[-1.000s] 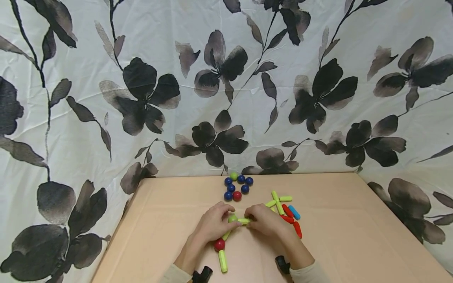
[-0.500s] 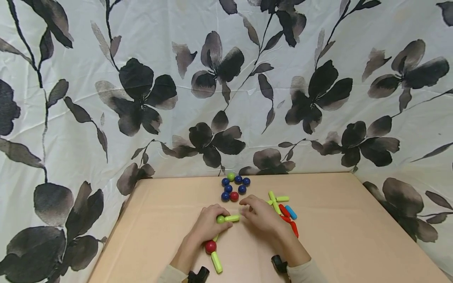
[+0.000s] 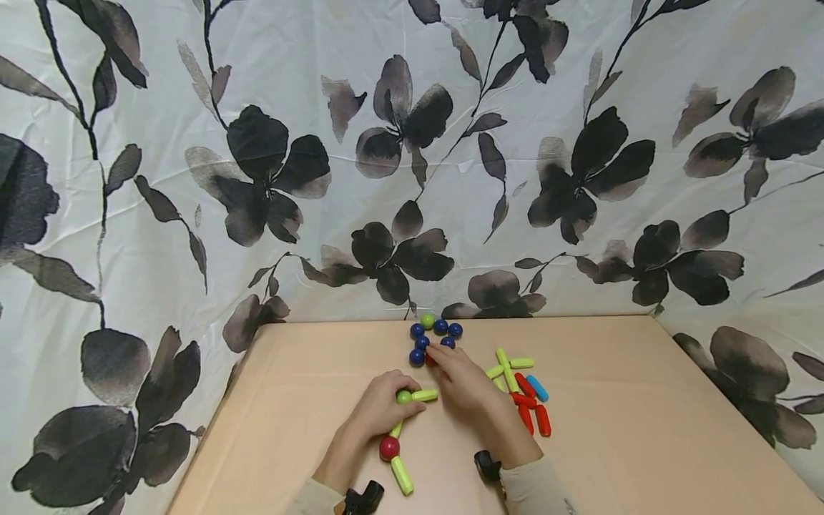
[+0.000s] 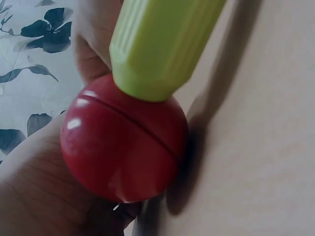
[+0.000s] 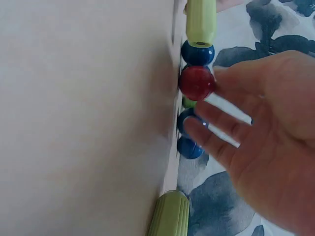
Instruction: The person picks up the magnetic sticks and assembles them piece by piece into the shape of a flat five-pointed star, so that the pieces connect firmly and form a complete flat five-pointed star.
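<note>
In the head view my left hand [image 3: 380, 404] holds a light green ball [image 3: 404, 396] between thumb and fingers. From that ball a lime rod [image 3: 425, 395] points right; another runs down to a red ball [image 3: 389, 448], which bears a further lime rod [image 3: 402, 476]. The left wrist view shows this red ball [image 4: 123, 142] close up, with its rod [image 4: 157, 49]. My right hand [image 3: 473, 390] reaches to a second red ball [image 5: 197, 83] beside the blue balls [image 3: 416, 357]. Its fingertips are at that ball, fingers only slightly bent; whether they touch is unclear.
A light green ball [image 3: 427, 321] lies with the blue balls near the board's far edge. Right of my right hand lie several lime rods [image 3: 506, 370], red rods [image 3: 543, 420] and a blue rod [image 3: 537, 388]. A floral cloth [image 3: 360, 214] hangs behind the board [image 3: 611, 400].
My right hand has let go of the lime rod at the chain's end and moved forward to the loose red ball. My left hand, still holding the green ball, shifted slightly left.
</note>
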Available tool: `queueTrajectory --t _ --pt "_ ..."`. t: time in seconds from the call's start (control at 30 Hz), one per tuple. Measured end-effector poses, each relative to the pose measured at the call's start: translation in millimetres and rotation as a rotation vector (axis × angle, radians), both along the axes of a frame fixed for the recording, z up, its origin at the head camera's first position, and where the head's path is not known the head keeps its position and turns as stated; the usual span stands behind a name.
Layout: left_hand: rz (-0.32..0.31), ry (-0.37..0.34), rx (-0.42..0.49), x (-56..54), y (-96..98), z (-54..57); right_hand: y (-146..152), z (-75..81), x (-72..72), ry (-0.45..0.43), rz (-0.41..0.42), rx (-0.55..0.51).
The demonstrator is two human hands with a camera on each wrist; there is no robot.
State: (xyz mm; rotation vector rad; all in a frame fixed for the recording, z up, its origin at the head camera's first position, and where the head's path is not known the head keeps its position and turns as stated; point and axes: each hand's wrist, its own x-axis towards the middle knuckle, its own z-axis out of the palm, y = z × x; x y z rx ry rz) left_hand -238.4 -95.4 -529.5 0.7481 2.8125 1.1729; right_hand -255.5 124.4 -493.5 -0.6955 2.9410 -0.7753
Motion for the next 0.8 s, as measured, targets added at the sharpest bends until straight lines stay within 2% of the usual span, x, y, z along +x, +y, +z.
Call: queueTrajectory --t 0.2,0.3,0.53,0.63,0.8 --pt "0.009 -0.012 0.000 1.0 1.0 1.5 3.7 2.4 4.7 0.104 -0.065 0.105" --pt "0.016 -0.019 0.002 1.1 1.1 1.5 6.2 4.5 7.4 0.107 -0.082 0.119" --pt "0.019 -0.025 0.003 2.8 0.8 1.2 9.1 5.2 11.3 0.137 -0.062 0.163" --pt "0.020 -0.028 0.005 3.0 1.3 2.3 10.2 7.4 11.3 0.110 -0.074 0.148" --pt "0.021 -0.031 0.005 2.1 1.4 2.6 17.8 8.0 10.4 -0.004 -0.053 0.109"
